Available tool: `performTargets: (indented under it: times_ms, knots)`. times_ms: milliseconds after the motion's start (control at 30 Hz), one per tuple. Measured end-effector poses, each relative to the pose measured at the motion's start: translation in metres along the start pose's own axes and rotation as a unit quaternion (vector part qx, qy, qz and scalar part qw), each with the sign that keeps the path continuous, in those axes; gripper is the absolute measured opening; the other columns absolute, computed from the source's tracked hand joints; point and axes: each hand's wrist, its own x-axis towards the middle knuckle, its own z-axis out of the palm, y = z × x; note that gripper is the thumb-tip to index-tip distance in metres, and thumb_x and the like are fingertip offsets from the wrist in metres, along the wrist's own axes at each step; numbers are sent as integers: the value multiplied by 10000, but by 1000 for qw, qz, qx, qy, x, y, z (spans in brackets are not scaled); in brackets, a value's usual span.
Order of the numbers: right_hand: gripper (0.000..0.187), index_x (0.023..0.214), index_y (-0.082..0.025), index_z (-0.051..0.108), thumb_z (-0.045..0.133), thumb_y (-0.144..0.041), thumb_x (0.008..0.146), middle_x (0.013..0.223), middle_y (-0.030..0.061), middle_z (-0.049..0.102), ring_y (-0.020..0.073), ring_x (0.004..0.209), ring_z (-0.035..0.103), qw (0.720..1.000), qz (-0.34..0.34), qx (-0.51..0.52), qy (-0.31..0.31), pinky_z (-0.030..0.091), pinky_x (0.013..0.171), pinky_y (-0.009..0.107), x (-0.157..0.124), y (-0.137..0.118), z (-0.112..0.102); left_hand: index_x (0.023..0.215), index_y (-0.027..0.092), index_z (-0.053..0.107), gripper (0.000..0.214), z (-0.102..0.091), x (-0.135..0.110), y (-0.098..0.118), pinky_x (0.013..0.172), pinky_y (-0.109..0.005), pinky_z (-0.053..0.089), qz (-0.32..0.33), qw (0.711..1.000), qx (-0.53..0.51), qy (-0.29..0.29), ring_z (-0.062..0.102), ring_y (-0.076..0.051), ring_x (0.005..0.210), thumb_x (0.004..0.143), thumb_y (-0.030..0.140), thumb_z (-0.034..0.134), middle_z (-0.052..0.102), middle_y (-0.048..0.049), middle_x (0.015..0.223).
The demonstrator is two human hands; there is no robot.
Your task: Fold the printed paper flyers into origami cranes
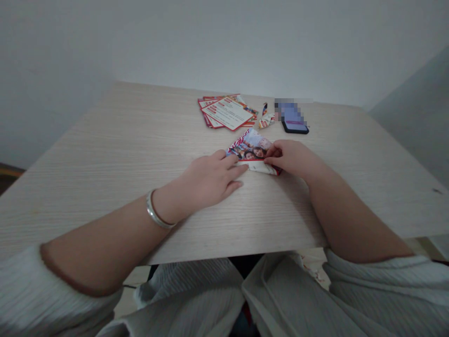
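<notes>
A colourful printed leaflet (250, 146), folded into a triangle, lies on the pale wooden table (105, 154) in front of me. My left hand (210, 180) rests flat on the table with fingers stretched out, their tips pressing the leaflet's near left edge. A silver bracelet sits on that wrist. My right hand (291, 158) is closed in a pinch on the leaflet's right corner, at a folded flap.
A fanned stack of red-bordered leaflets (226, 112) lies further back. To its right sits a small folded paper piece (266, 119), then a dark phone (293, 120) lying flat. The table's near edge runs just above my lap; walls close in behind and right.
</notes>
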Motion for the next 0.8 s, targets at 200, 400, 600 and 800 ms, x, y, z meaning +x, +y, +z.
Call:
performTargets:
  times_ms: [200, 400, 600, 800]
  knots:
    - [75, 923, -204, 741, 706, -270, 917, 859, 66, 791, 198, 722, 685, 1000, 1, 27, -9, 473, 675, 318, 1, 4, 0, 1499, 175, 572, 507, 2, 1, -1, 953, -443, 483, 9, 1000, 1, 3, 582, -315, 1136, 1116, 424, 351, 670, -128, 1332]
    - [70, 925, -207, 747, 752, -238, 863, 905, 59, 798, 209, 797, 712, 998, -3, 57, 39, 506, 715, 326, 7, 10, 6, 1468, 171, 593, 492, 3, 1, -1, 942, -438, 479, -1, 1000, -3, 3, 597, -299, 1109, 1113, 432, 372, 676, -129, 1352]
    - [189, 972, -241, 829, 690, -165, 869, 941, 35, 817, 188, 816, 726, 987, -85, 117, 76, 531, 745, 308, 7, 10, 15, 1393, 183, 637, 453, 4, 0, -3, 922, -450, 487, -51, 999, 12, 4, 609, -309, 1077, 1103, 438, 400, 687, -136, 1282]
    - [192, 972, -235, 875, 703, -296, 914, 981, 77, 825, 246, 893, 722, 985, -154, -63, 35, 491, 771, 351, 2, 6, 0, 1394, 169, 627, 457, 7, 4, -6, 944, -460, 492, -32, 999, 14, 14, 611, -313, 1077, 1103, 433, 395, 687, -154, 1281]
